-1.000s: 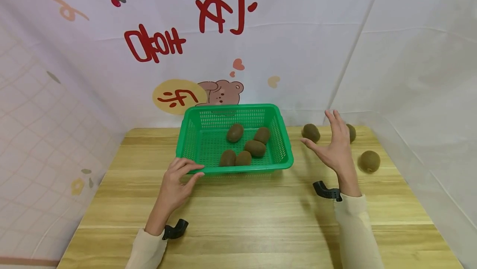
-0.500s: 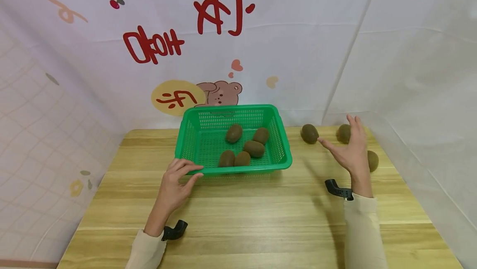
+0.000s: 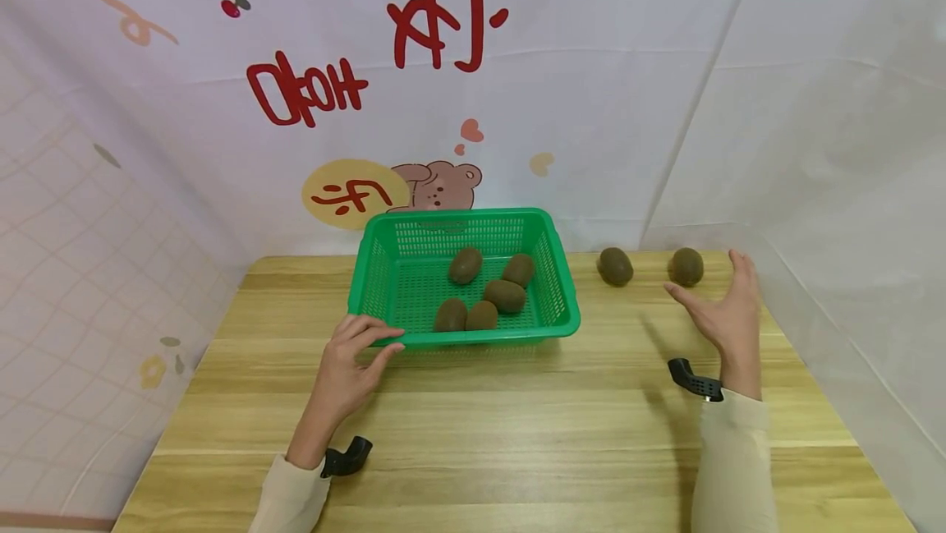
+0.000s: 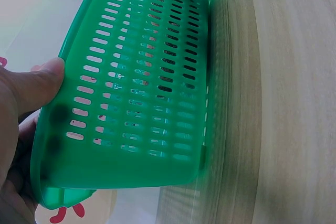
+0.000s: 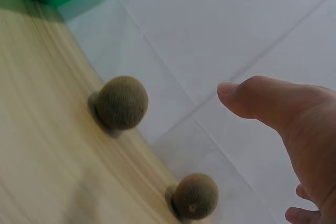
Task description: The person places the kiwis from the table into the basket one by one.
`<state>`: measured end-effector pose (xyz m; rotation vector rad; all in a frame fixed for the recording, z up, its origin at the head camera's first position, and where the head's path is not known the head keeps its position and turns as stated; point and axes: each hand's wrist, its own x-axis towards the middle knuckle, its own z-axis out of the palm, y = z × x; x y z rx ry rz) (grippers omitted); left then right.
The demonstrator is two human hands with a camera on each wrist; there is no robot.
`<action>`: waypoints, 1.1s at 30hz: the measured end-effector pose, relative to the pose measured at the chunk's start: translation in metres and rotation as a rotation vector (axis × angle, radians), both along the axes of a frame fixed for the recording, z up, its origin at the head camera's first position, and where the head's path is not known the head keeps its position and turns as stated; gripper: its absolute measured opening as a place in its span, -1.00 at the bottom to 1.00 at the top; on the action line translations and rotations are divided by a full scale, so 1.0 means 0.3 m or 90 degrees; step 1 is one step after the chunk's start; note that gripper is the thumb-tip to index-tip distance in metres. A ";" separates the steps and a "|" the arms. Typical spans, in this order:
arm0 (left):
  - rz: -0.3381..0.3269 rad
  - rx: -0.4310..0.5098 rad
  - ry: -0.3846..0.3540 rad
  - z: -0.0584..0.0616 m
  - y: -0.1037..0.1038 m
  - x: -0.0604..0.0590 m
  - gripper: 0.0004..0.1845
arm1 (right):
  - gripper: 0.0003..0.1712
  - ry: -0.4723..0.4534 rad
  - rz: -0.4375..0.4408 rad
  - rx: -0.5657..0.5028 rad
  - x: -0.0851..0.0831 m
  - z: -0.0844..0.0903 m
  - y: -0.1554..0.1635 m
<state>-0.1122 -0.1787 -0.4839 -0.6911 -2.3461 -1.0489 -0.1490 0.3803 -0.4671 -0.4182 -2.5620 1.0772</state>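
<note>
My left hand (image 3: 349, 365) pinches the rim of a green plastic basket (image 3: 466, 337) at its near left corner. In the left wrist view the thumb (image 4: 44, 82) lies against the outside of the basket wall, and the other fingers are mostly hidden behind the rim. Several brown kiwis (image 3: 506, 296) lie inside the basket. My right hand (image 3: 727, 319) is over the table's right side, thumb and fingers spread, holding nothing. Its thumb is close to a kiwi (image 3: 686, 267) near the back edge. Left of that lies another kiwi (image 3: 615, 267). A third kiwi seen earlier is now hidden behind the right hand.
The wooden table (image 3: 473, 443) meets a white printed cloth (image 3: 591, 106) right behind the basket. Another stretch of cloth (image 3: 850, 295) hangs along the right edge, close to the right hand. A black camera mount (image 3: 695, 381) sits on the right wrist.
My right hand has moved to the right and slightly toward me, uncovering the back right kiwi and covering the one nearer me. Left hand and basket have stayed in place.
</note>
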 end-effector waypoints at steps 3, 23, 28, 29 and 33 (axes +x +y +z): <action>0.002 0.000 0.000 0.002 0.000 0.000 -0.77 | 0.36 -0.007 -0.014 -0.008 0.008 -0.014 0.024; 0.008 -0.003 -0.006 -0.002 0.000 -0.001 -0.79 | 0.42 -0.164 -0.072 -0.139 0.094 -0.109 0.160; 0.007 0.000 -0.011 -0.003 -0.002 -0.001 -0.79 | 0.17 -0.193 -0.112 -0.130 0.096 -0.125 0.180; 0.006 0.000 -0.012 -0.003 -0.002 -0.001 -0.79 | 0.12 -0.193 -0.121 -0.131 0.096 -0.127 0.181; 0.003 0.000 -0.004 0.000 -0.001 -0.001 -0.79 | 0.04 -0.189 -0.145 -0.129 0.101 -0.134 0.181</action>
